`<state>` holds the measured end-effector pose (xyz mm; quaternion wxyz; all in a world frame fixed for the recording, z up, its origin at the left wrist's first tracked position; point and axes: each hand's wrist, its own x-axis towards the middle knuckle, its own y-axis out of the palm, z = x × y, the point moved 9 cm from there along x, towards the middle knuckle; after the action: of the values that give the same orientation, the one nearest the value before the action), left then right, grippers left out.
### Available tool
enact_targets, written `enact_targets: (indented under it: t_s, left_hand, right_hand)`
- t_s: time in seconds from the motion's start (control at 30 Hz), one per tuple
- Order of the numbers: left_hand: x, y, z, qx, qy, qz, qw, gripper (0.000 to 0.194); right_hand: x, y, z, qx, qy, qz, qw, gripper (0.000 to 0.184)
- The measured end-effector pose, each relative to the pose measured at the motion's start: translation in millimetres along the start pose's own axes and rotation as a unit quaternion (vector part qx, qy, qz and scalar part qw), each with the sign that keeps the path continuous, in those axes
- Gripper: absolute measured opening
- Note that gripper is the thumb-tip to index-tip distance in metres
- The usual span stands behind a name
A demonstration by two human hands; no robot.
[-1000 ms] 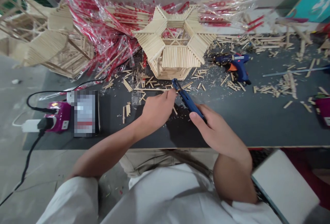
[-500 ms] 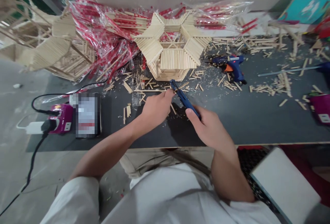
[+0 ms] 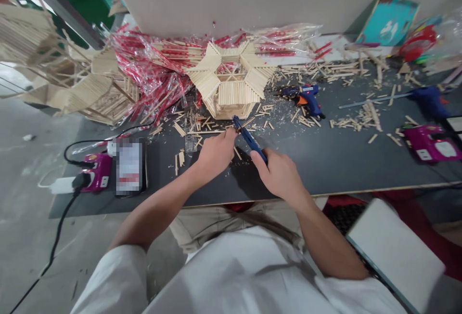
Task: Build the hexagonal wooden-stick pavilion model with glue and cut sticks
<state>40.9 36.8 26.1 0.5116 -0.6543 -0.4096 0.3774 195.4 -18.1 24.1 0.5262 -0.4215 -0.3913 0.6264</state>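
Observation:
My right hand [image 3: 279,174] is closed around the handles of blue pliers [image 3: 250,140], whose head points away from me and to the left. At their jaws, the fingertips of my left hand [image 3: 218,152] are pinched together on a thin wooden stick [image 3: 202,132], partly hidden behind the fingers. Just beyond both hands stands a model built of wooden sticks [image 3: 231,93], with slatted panels around an opening. Short cut stick pieces [image 3: 179,160] lie on the dark table [image 3: 325,164] near my left hand.
Red-and-clear plastic packs of sticks [image 3: 155,63] lie behind. A blue glue gun [image 3: 308,99] and stick scraps are to the right, with another glue gun [image 3: 429,101] farther over. A phone [image 3: 130,167] and purple power blocks [image 3: 97,172] sit on the table. A larger stick structure [image 3: 83,87] stands left.
The camera view has shifted, so the table items appear moved left on the right side and lower at the back. Both hands keep the same hold at the pliers' jaws.

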Motion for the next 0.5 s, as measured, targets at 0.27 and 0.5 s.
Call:
enact_targets:
  t_s: [0.27,0.5]
  left_hand:
    - [-9,-10.9,-4,-0.01,0.008,0.009,1.0,0.032]
    - [-42,-6.6,20,-0.022,-0.016,-0.003,1.0,0.036]
  right_hand:
    - [0,12,-5,-0.071,0.004,-0.017,0.997,0.056]
    - [-20,7,-19,-0.033,-0.047,-0.051,0.997,0.06]
